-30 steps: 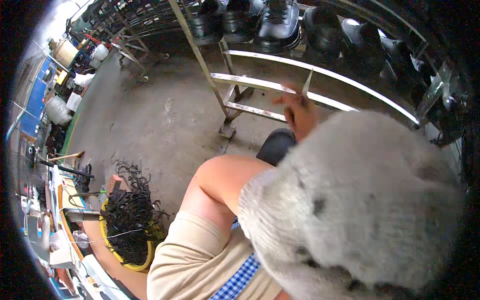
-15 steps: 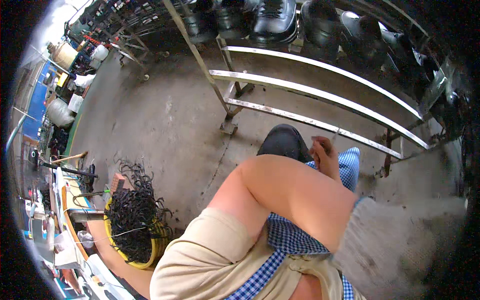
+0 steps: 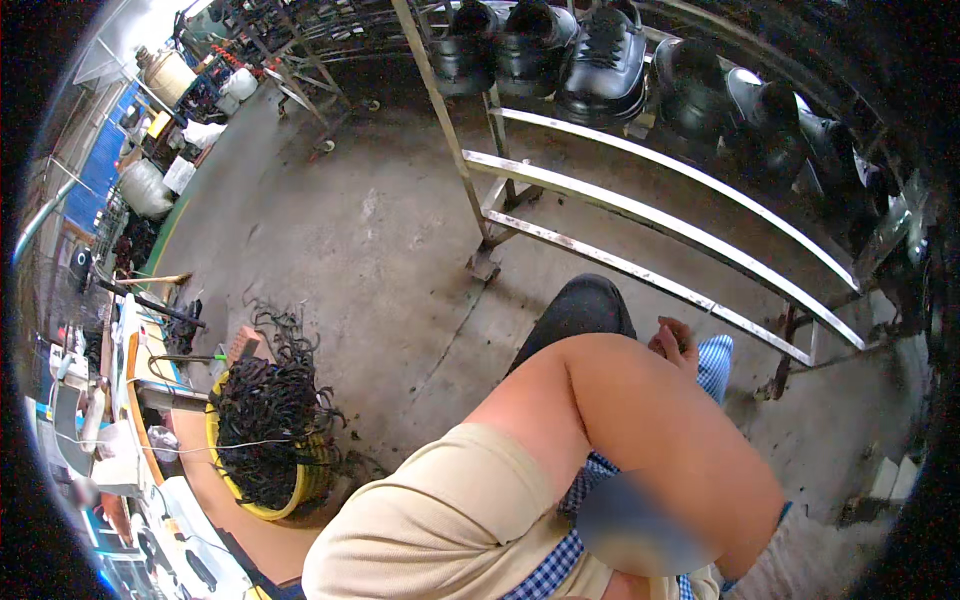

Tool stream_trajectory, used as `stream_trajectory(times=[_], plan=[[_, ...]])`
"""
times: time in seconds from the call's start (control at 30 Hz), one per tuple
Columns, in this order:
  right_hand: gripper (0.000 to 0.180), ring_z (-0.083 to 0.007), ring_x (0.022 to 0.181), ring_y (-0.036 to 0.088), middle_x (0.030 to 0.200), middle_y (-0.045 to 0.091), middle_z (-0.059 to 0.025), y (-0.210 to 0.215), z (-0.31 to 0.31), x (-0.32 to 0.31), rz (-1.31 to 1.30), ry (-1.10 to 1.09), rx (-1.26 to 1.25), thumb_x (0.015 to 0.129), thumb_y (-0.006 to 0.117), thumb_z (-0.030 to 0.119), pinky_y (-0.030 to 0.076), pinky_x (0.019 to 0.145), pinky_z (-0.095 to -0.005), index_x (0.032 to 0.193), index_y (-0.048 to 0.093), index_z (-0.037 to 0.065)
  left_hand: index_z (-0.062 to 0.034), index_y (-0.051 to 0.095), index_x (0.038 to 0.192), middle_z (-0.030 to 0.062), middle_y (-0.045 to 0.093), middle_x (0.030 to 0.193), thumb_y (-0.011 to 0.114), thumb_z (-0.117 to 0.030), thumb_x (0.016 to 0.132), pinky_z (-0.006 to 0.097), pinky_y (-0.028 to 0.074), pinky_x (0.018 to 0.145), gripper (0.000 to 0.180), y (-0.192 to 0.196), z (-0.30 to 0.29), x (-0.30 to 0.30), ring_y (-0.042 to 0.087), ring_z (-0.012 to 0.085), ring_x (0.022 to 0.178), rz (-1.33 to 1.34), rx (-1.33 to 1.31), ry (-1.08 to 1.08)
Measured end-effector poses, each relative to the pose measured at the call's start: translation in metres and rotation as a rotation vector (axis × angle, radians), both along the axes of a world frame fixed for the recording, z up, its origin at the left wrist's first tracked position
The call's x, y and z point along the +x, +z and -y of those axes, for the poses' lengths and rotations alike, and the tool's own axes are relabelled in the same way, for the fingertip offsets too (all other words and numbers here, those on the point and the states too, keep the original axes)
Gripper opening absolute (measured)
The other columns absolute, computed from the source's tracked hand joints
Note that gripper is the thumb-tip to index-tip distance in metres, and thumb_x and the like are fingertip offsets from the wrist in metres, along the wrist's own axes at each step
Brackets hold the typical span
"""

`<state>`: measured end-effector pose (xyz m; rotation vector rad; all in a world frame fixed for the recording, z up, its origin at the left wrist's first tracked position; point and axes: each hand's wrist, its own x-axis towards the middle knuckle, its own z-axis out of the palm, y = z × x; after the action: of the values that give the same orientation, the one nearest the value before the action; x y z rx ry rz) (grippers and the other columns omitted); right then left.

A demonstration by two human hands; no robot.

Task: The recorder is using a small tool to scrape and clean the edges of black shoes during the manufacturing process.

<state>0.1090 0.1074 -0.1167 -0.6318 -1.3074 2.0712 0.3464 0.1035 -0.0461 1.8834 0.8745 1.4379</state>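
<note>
My left arm [image 3: 650, 430], in a beige sleeve pushed up to a bare elbow, bends across the front of me; its hand does not show. Past the forearm, my right hand [image 3: 676, 343] rests low near blue checked cloth [image 3: 714, 366], its fingers curled in. Whether it holds anything is hidden, and the forearm covers its wrist. Beside it is a knee in dark cloth [image 3: 585, 310]. A smeared blue-grey patch [image 3: 640, 530] lies under the forearm.
Ahead stands a metal rack [image 3: 640, 205] with several black shoes [image 3: 602, 65] on top. At left, a yellow basket [image 3: 213, 440] overflows with black strips [image 3: 265, 420], near a reddish block [image 3: 250, 346]. A cluttered workbench [image 3: 135, 400] runs along the left edge.
The whole view has shifted, so rack and basket sit a little differently. My left forearm has swung lower and farther right, covering more of my right hand's wrist.
</note>
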Motion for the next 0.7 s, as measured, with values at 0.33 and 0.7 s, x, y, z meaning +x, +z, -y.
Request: stream_trajectory(times=[0.33, 0.7], plan=[[0.019, -0.003, 0.05, 0.04, 0.071, 0.059, 0.0001, 0.007, 0.006, 0.004, 0.071, -0.013, -0.045, 0.088, 0.06, 0.018, 0.027, 0.042, -0.0194, 0.102, 0.062, 0.005, -0.0042, 0.05, 0.123, 0.0065, 0.061, 0.11, 0.056, -0.029, 0.088, 0.039, 0.05, 0.08, 0.043, -0.02, 0.041, -0.005, 0.061, 0.0232, 0.091, -0.169, 0.018, -0.082], [0.019, -0.0032, 0.045, 0.038, 0.068, 0.056, 0.0005, 0.036, -0.049, 0.037, 0.109, -0.32, 0.198, 0.087, 0.061, 0.024, 0.028, 0.039, -0.0205, 0.097, 0.061, 0.007, -0.0065, 0.05, 0.124, 0.0033, 0.062, 0.108, 0.054, -0.033, 0.088, 0.039, 0.049, 0.079, 0.044, 0.156, 0.098, -0.241, 0.061, 0.0222, 0.089, -0.124, 0.247, -0.846]])
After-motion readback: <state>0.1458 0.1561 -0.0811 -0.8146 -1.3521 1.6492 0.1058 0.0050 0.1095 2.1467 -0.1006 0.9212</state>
